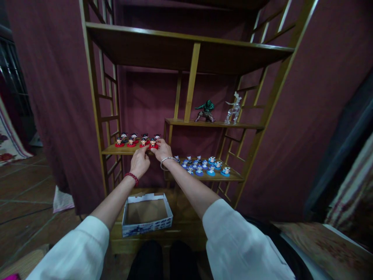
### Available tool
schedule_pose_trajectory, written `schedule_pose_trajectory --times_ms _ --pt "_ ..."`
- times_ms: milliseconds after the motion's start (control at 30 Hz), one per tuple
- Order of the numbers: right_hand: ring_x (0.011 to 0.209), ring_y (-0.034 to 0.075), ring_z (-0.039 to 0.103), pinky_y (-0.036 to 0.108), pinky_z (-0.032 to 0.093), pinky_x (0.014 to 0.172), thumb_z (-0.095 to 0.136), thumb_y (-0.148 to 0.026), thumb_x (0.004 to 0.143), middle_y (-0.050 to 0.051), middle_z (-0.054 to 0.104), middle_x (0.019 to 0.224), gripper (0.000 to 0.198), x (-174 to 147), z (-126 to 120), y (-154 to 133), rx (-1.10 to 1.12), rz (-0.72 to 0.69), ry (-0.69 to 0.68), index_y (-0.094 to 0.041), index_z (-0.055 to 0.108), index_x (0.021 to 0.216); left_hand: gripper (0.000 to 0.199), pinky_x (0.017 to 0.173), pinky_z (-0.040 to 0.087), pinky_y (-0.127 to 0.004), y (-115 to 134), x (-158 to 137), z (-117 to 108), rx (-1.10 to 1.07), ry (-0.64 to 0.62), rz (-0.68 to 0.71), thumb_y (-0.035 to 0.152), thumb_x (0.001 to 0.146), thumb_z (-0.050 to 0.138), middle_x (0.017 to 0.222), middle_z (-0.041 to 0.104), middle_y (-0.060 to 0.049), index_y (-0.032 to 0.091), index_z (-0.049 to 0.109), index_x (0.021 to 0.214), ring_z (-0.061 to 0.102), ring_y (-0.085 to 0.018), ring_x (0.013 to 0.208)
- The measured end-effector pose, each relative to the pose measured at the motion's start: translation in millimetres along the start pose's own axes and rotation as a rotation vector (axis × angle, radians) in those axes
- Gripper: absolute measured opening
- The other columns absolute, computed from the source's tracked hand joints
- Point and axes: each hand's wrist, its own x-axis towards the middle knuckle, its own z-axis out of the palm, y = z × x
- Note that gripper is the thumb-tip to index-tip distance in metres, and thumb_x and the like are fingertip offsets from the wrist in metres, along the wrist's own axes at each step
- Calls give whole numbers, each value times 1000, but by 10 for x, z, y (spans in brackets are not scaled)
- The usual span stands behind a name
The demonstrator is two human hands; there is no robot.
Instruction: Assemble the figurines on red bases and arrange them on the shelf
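Two rows of small figurines with red bases and dark bases stand on the left shelf [116, 151]. My right hand [163, 151], wearing a silver bangle, is closed at the right side of the front-row figurine with a red base [153, 144]. My left hand [140, 162], with a red bead bracelet, reaches to the shelf's front edge. Its fingertips are stretched toward that base and the neighbouring figurine [143, 142]; whether they touch is hard to see. Below my hands sits an open cardboard box [147, 226], its brown bottom showing.
Several blue, purple and black figurines [211, 170] stand in rows on the lower right shelf [230, 179]. Above them, a green-and-dark warrior statuette [206, 111] and a clear deer ornament [233, 109] occupy another shelf [189, 123]. A wooden divider [192, 81] rises between the compartments.
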Motion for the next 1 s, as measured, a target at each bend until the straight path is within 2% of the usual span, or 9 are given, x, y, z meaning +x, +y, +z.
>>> schedule_pose_trajectory --times_ms 267,500,667,867,1000 --pt "97 19 58 26 43 80 59 -23 72 11 63 101 44 88 20 -68 -173 83 -32 -14 43 112 48 87 37 -36 -69 179 23 187 -141 58 8 70 37 109 60 -7 17 52 115 48 -21 104" --pt "91 25 60 30 44 73 58 -25 72 16 62 99 42 189 76 -37 -307 129 -71 -11 44 109 46 83 34 -37 -114 276 91 267 -219 79 12 71 36 103 61 -9 19 54 113 48 -23 102" --pt "91 26 60 31 45 72 54 -21 74 18 61 101 38 249 135 -19 -321 152 -82 -10 43 110 46 84 31 -37 -129 323 113 256 -283 75 14 72 36 108 60 -7 22 53 114 47 -21 105" --pt "92 25 59 29 45 72 53 -19 74 16 62 100 38 257 113 -44 -319 165 -111 -10 44 110 40 83 30 -40 -140 296 142 268 -285 122 29 79 35 117 57 -5 22 51 115 44 -23 108" --pt "89 23 60 28 43 72 48 -19 78 16 62 97 33 101 57 -40 -371 72 -87 -9 46 109 41 85 29 -41 -153 245 158 281 -257 169 30 80 35 121 54 -5 20 48 118 42 -23 110"
